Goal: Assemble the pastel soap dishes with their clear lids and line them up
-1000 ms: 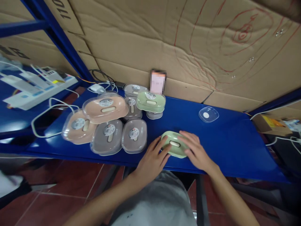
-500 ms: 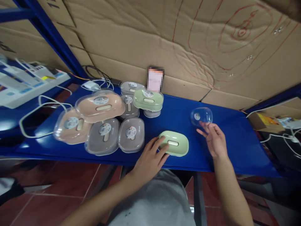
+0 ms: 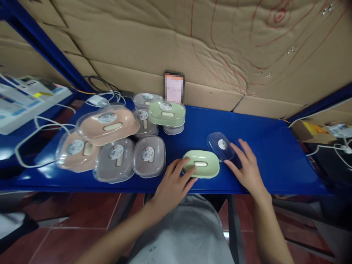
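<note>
The person stands at the near edge of a blue table (image 3: pixel 275 146). A green soap box (image 3: pixel 201 164) without a cover lies flat near that front edge, straight ahead of them.

Left hand (image 3: pixel 172 183): fingers spread loosely, fingertips resting on the left end of the green soap box. The grip is released, not closed around anything; it only touches the box.

Right hand (image 3: pixel 247 168): fingers extended and spread, lying just right of a clear plastic cover (image 3: pixel 220 146). The cover sits tilted, its lower left edge against the upper right corner of the green box. The fingertips reach the cover's right side; whether they press it or only lie beside it cannot be told. Grip is released here too.

To the left lies a cluster of covered soap boxes: two peach ones (image 3: pixel 108 124), one partly stacked on the other, two grey ones (image 3: pixel 150 156) in front, and behind them a covered green box (image 3: pixel 167 112) resting on more grey ones. A phone (image 3: pixel 174 87) leans upright against the cardboard wall (image 3: pixel 165 44) behind. White cables (image 3: pixel 35 126) trail off the table's left end.
</note>
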A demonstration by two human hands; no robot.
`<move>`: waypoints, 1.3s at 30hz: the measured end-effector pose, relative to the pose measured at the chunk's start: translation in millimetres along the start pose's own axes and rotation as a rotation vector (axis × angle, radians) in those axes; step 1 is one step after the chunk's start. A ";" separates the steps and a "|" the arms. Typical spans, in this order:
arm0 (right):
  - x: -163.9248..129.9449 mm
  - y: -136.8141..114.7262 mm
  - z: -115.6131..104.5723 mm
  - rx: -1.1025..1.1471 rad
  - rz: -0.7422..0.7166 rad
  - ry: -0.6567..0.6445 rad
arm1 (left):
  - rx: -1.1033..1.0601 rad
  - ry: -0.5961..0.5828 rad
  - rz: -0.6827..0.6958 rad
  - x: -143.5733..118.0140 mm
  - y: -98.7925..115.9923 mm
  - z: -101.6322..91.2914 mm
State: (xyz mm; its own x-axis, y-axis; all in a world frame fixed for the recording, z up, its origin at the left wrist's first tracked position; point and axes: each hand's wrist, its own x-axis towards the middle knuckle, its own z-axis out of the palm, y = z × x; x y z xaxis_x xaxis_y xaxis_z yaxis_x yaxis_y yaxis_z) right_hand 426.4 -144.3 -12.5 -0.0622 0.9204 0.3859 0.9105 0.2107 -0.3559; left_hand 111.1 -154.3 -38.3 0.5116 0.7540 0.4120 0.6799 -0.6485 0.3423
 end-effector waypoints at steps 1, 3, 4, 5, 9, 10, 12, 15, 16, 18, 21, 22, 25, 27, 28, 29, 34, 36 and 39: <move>5.7 2.2 4.5 -0.008 -0.033 -0.088 | -0.005 -0.005 0.003 -0.1 0.0 -0.4; 12.6 7.2 12.6 0.012 0.000 -0.140 | -0.012 -0.015 0.013 -0.2 -0.1 -1.1; 13.0 9.3 15.2 0.042 0.041 -0.112 | -0.017 -0.019 0.016 -0.4 -0.2 -1.1; 11.4 10.8 16.2 0.091 0.078 -0.068 | -0.025 -0.022 0.014 -0.6 -0.4 -1.0; -7.0 6.3 7.3 0.432 0.075 -0.059 | -0.064 0.012 -0.039 -2.1 -1.2 0.5; -11.8 2.5 3.8 0.509 0.044 -0.125 | -0.072 0.020 -0.060 -2.3 -1.3 0.7; -18.3 -7.1 -1.3 0.594 -0.031 -0.289 | -0.079 0.030 -0.088 -2.1 -1.2 0.4; -18.8 -21.5 -1.2 0.585 -0.135 -0.412 | -0.081 0.004 -0.075 -0.5 -0.9 -1.0; -17.2 -25.6 0.9 0.563 -0.155 -0.409 | -0.080 -0.007 -0.063 0.1 -0.8 -1.3; -13.3 -32.7 6.8 0.486 -0.171 -0.359 | -0.080 -0.016 -0.044 0.5 -0.7 -1.3; -8.1 -40.0 13.8 0.354 -0.221 -0.277 | -0.080 0.022 -0.053 -0.7 -0.8 -0.5; -6.7 -41.2 14.4 0.337 -0.251 -0.272 | -0.086 0.036 -0.061 -1.1 -0.8 -0.4; -3.6 -40.7 10.4 0.377 -0.324 -0.352 | -0.103 0.051 -0.080 -1.6 -0.8 -1.0; -2.4 -39.4 5.1 0.410 -0.332 -0.402 | -0.097 0.039 -0.069 -1.3 -1.2 -1.3; -2.1 -39.2 2.7 0.412 -0.333 -0.419 | -0.092 0.035 -0.062 -1.2 -1.5 -1.2; -1.9 -39.7 0.6 0.404 -0.336 -0.431 | -0.089 0.034 -0.057 -1.2 -2.0 -0.7; -3.9 -48.4 1.9 0.306 -0.427 -0.412 | -0.143 0.055 -0.075 -2.1 -5.7 2.8; -5.9 -50.2 7.4 0.285 -0.456 -0.361 | -0.169 0.047 -0.081 -1.7 -6.8 3.1; -8.7 -48.2 15.9 0.241 -0.494 -0.292 | -0.196 0.045 -0.089 -0.9 -7.7 2.7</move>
State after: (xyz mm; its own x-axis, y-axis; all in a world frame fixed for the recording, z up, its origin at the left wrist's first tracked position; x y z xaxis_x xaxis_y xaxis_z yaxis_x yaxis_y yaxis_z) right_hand 376.5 -157.3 -12.3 -0.5929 0.7399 0.3178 0.6297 0.6720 -0.3897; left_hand 106.8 -149.7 -43.6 0.4269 0.8068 0.4085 0.6043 -0.5906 0.5349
